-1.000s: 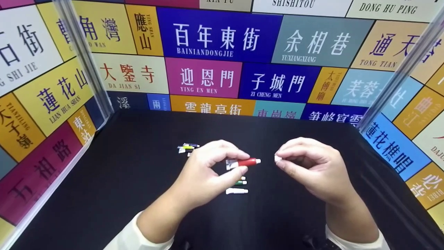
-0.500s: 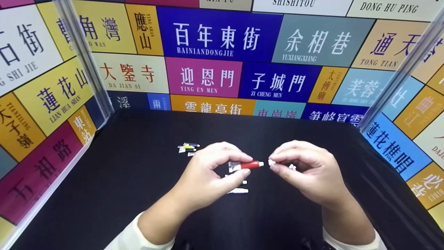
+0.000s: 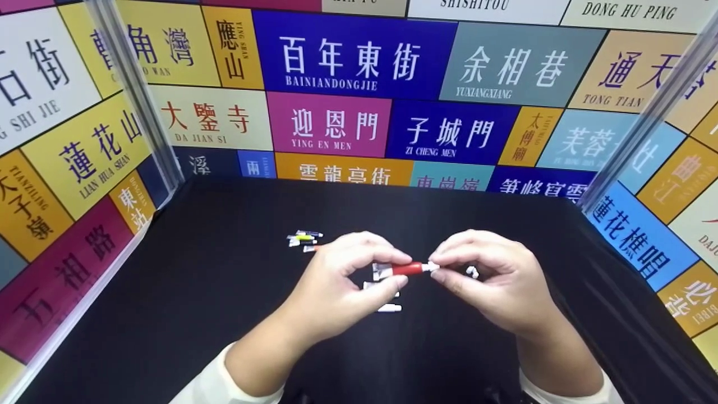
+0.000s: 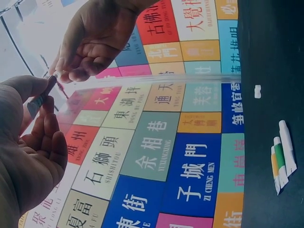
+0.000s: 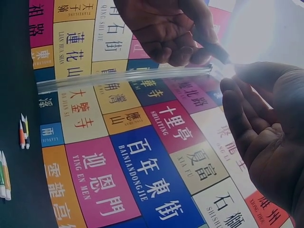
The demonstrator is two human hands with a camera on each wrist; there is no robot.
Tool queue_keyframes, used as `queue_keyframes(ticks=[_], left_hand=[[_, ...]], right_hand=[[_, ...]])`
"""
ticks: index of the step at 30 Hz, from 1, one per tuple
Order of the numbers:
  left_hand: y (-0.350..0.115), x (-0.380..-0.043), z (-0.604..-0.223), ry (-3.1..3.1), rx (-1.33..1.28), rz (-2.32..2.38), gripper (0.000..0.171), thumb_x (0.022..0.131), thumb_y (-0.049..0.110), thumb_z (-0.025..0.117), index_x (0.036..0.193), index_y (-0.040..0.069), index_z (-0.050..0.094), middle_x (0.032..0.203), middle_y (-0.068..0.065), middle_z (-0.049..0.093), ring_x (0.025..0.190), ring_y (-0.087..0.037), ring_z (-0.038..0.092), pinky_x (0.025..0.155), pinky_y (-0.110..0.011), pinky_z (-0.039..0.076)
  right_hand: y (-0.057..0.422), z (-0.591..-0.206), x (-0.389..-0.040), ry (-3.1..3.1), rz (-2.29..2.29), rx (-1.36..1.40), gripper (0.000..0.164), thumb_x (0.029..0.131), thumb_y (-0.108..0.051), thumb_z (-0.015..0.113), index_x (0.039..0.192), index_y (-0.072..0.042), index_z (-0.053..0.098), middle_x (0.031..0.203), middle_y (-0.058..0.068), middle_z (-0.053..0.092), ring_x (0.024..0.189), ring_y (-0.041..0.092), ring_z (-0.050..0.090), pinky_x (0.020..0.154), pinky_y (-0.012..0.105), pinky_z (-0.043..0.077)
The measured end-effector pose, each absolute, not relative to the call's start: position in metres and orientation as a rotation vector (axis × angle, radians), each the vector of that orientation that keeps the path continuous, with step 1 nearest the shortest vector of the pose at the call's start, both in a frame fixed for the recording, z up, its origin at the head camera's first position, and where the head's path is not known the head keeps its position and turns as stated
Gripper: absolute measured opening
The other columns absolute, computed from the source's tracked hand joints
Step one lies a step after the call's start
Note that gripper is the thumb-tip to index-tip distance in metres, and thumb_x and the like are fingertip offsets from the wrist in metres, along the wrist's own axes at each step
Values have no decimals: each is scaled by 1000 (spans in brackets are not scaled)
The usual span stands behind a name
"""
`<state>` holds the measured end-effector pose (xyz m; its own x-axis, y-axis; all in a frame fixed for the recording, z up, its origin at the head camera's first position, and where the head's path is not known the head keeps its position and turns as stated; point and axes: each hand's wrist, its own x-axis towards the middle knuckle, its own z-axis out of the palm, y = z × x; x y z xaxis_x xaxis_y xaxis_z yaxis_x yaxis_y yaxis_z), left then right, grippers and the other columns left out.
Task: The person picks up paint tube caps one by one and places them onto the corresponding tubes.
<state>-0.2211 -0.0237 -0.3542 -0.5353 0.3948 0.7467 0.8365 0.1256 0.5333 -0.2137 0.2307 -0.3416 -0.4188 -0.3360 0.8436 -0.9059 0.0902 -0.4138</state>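
Note:
My left hand (image 3: pixel 342 283) pinches a small red paint tube (image 3: pixel 408 269) between thumb and fingers, nozzle toward the right. The fingertips of my right hand (image 3: pixel 499 280) pinch a small white cap (image 3: pixel 433 266) at the tube's nozzle end. Cap and nozzle meet in the head view; how far the cap is seated cannot be told. In the left wrist view the held tube (image 4: pixel 40 99) looks dark against the glare. Partly behind my left hand, on the black cloth, lie a white tube (image 4: pixel 286 140), a green tube (image 4: pixel 280 154) and a yellow tube (image 4: pixel 273 159).
Small white caps (image 3: pixel 472 271) lie on the black-covered table (image 3: pixel 235 280) beyond my right fingers. Several more tubes (image 3: pixel 303 238) lie together to the left, one partly hidden by my left hand. Panels with coloured name signs (image 3: pixel 353 62) enclose the table's back and sides.
My right hand has moved left with the white cap, closing the gap to the red tube's nozzle. My left hand has shifted slightly right. The caps on the table have come into view.

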Motion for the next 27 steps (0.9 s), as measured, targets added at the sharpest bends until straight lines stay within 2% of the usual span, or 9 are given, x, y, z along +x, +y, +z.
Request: queue_keyframes(ticks=[10, 20, 27], left_hand=[[-22, -220, -354, -2041, -1166, -1393, 21, 94, 23, 85, 115, 19, 84, 106, 9, 79, 105, -5, 69, 98, -28, 57], [-23, -220, -355, -2149, -1141, -1316, 22, 93, 28, 86, 115, 23, 84, 100, 13, 78, 100, -4, 65, 90, -28, 54], [-22, -219, -356, -2151, -1135, -1278, 22, 92, 28, 86, 114, 25, 85, 98, 13, 77, 98, -4, 63, 87, -27, 52]], right_hand=[[230, -343, -215, -1865, 1257, 1194, 35, 70, 20, 87, 95, -4, 83, 92, 11, 79, 87, 14, 74, 78, 18, 59], [232, -343, -214, -1960, 1174, 1126, 34, 71, 14, 90, 94, -11, 84, 89, 7, 80, 82, 10, 72, 68, 18, 54], [233, -345, -215, -1999, 1175, 1103, 28, 76, 11, 89, 88, -13, 83, 86, 4, 79, 78, 9, 71, 65, 18, 53]])
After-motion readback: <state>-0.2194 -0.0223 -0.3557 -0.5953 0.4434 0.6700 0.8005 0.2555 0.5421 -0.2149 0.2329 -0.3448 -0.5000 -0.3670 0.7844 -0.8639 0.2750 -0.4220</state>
